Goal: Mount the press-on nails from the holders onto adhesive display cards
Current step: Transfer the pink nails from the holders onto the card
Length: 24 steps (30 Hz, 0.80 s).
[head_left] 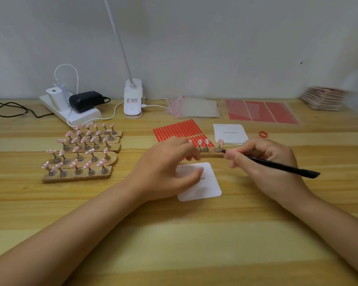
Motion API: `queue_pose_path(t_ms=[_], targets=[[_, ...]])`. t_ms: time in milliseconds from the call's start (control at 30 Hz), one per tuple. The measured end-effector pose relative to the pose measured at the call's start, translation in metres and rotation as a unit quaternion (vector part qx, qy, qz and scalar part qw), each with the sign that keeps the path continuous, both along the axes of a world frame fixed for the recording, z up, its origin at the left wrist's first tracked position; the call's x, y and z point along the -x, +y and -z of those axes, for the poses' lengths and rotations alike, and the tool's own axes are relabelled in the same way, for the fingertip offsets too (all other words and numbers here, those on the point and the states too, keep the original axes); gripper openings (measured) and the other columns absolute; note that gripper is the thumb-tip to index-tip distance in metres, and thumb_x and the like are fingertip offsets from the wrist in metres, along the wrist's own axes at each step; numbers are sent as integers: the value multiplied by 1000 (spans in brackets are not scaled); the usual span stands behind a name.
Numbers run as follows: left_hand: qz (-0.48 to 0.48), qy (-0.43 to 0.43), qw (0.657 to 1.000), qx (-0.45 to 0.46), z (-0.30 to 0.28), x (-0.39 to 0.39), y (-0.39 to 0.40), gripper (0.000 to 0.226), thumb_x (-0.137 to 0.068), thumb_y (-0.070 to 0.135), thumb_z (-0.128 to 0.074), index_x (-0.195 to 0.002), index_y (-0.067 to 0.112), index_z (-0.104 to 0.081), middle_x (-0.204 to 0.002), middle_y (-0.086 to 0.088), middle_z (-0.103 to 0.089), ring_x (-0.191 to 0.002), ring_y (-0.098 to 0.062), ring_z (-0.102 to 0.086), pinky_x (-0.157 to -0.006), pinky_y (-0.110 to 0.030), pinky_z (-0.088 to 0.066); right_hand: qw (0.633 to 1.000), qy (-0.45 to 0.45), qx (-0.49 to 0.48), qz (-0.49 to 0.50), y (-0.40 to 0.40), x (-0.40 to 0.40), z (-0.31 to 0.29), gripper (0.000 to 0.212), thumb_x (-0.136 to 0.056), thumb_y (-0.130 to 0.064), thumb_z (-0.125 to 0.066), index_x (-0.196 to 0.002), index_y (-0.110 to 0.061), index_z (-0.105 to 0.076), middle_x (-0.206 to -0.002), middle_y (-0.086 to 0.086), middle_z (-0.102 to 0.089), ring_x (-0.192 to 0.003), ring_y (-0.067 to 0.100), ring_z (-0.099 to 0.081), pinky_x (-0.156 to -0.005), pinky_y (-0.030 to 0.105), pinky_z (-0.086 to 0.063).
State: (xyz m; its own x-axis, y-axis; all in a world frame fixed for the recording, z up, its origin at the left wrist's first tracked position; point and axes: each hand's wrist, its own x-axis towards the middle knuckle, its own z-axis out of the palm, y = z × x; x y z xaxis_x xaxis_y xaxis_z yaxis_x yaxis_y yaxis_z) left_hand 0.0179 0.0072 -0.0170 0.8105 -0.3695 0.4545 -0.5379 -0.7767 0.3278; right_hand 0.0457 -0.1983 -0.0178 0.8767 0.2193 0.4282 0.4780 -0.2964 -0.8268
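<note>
A white display card [205,188] lies on the table in front of me. My left hand [170,168] hovers over its left part with fingers loosely curled; whether it holds anything I cannot tell. Behind the card stands a wooden holder [212,154] with pink press-on nails [206,142] on metal stems. My right hand [260,159] grips black tweezers [277,165], whose tip reaches the base of the rightmost stem [219,148]. Several more wooden holders with pink nails [85,153] stand to the left.
A sheet of red adhesive strips [178,130] lies behind the holder, a stack of white cards [229,134] to its right. Clear bags [194,108], red sheets [260,111], a lamp base [133,99], a power strip [70,112] and a stack of finished cards [324,99] line the back.
</note>
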Motion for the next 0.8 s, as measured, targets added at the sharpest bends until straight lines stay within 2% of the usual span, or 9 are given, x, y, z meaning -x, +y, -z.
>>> queue_pose_path(t_ms=[100, 200, 333, 433, 600, 667, 733, 800], targets=[[-20, 51, 998, -25, 12, 5, 1, 44, -78, 52, -56, -105, 19, -67, -96, 6, -57, -89, -10, -50, -73, -25, -40, 1000, 12, 12, 3, -4, 3, 9, 19, -75, -16, -74, -62, -27, -68, -61, -10, -68, -57, -2, -59, -56, 7, -41], [-24, 70, 997, -6, 17, 6, 3, 53, -74, 54, -58, -112, 19, -66, -99, 4, -54, -92, -7, -44, -76, -24, -38, 999, 3, 33, -4, -6, 3, 14, 22, -74, -15, -75, -60, -31, -67, -60, -12, -66, -55, -5, -57, -54, 4, -39], [-14, 77, 997, 7, 21, 5, 6, 57, -73, 58, -59, -113, 19, -67, -100, 4, -52, -93, -5, -42, -78, -24, -37, 990, -81, 107, -34, -6, 6, 14, 20, -74, -19, -71, -66, -36, -63, -74, -20, -65, -60, -11, -57, -57, -1, -35], [-10, 81, 997, 10, 23, 4, 7, 59, -72, 61, -57, -115, 22, -67, -101, 6, -51, -95, -4, -42, -81, -24, -37, 982, -111, 144, -51, -5, 5, 14, 14, -74, -19, -68, -69, -31, -64, -87, -20, -64, -67, -10, -58, -63, -2, -36], [-17, 93, 995, 19, 23, 2, 7, 55, -72, 56, -60, -116, 23, -66, -101, 9, -48, -95, -3, -41, -83, -27, -37, 974, -132, 177, -49, -5, 3, 16, 4, -74, -20, -68, -70, -20, -68, -89, -16, -63, -71, -4, -59, -66, 1, -39], [-16, 97, 995, 21, 22, 2, 7, 55, -71, 56, -60, -115, 23, -66, -101, 9, -48, -95, -3, -40, -83, -27, -37, 969, -147, 190, -56, -5, 2, 17, 6, -75, -20, -68, -70, -17, -68, -83, -11, -65, -72, -1, -60, -66, 5, -42], [-16, 102, 994, 22, 22, 3, 6, 55, -71, 56, -60, -116, 24, -66, -101, 9, -48, -95, -3, -41, -83, -27, -37, 961, -172, 205, -71, -4, 2, 17, 8, -76, -18, -68, -70, -13, -68, -69, -7, -66, -69, 4, -60, -65, 11, -45], [-17, 105, 994, 23, 21, 3, 6, 56, -71, 56, -60, -116, 23, -66, -102, 8, -49, -96, -3, -41, -83, -27, -37, 955, -185, 218, -81, -4, 2, 16, 11, -78, -18, -67, -70, -11, -68, -67, -4, -67, -65, 7, -60, -62, 19, -46]])
